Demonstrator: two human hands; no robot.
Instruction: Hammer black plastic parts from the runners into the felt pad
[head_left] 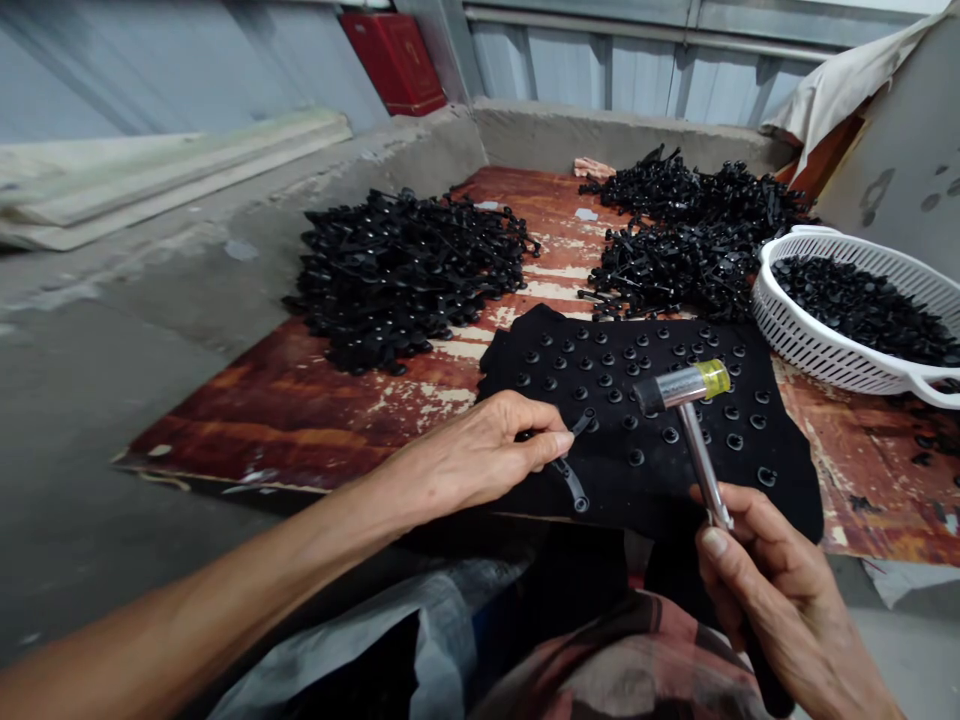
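My left hand (pixel 510 450) pinches a small black plastic part (pixel 574 484) with curved arms and ringed ends, over the near left side of a black cloth (pixel 675 500). Part of the piece is hidden by my fingers. My right hand (pixel 772 570) is wrapped round the handle of a mallet (pixel 686 385), its head raised above the cloth. One mallet face is black, the other clear yellow. Several small round black caps (pixel 670 435) with raised centres lie spread in rows on the cloth.
A heap of black plastic parts (pixel 405 270) lies at the left of the worn red board (pixel 247 410), another heap (pixel 682 240) at the back right. A white basket (pixel 832 350) of small black pieces stands at the right. Low concrete walls (pixel 630 135) edge the back.
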